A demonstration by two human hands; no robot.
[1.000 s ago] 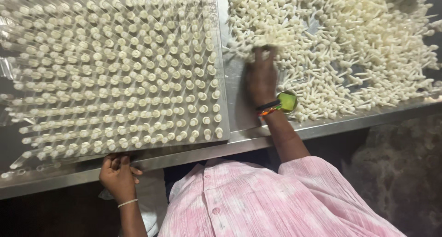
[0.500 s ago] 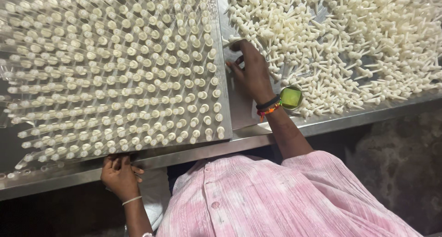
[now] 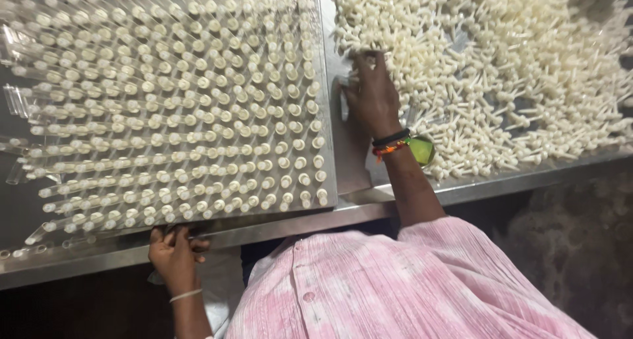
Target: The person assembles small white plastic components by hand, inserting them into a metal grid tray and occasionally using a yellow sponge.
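a: what does the head view show from above?

b: a person in a pink crinkled shirt leans over a long metal table. on the left side stands a rack of clear tubes, row on row, each tube upright and topped with a pale cap. on the right side lies a loose heap of white stoppers, small mushroom-shaped pieces scattered every way.

a: where are the hands?

b: well apart. the right hand lies palm down at the near left edge of the heap, fingers bent and spread over the stoppers. whether it has closed on any of them cannot be told, as the palm hides what is under it. its wrist wears dark and orange bands and a green watch. the left hand is down at the table's front lip, below the rack's near left corner, fingers curled on the edge there. it seems to grip the edge or the rack's base, but the exact hold is hidden.

a: which step does that look like?

b: by my reading, gathering stoppers from the heap while the other hand steadies things at the rack. nearly every tube seen looks capped, so the rack seems close to full.

a: and what would the next move call for?

b: as a judgement only: a small, sure pinch to lift a few stoppers without dragging the heap, then a carry leftward across the gap to any open tube, set straight down so neighbours are not knocked.
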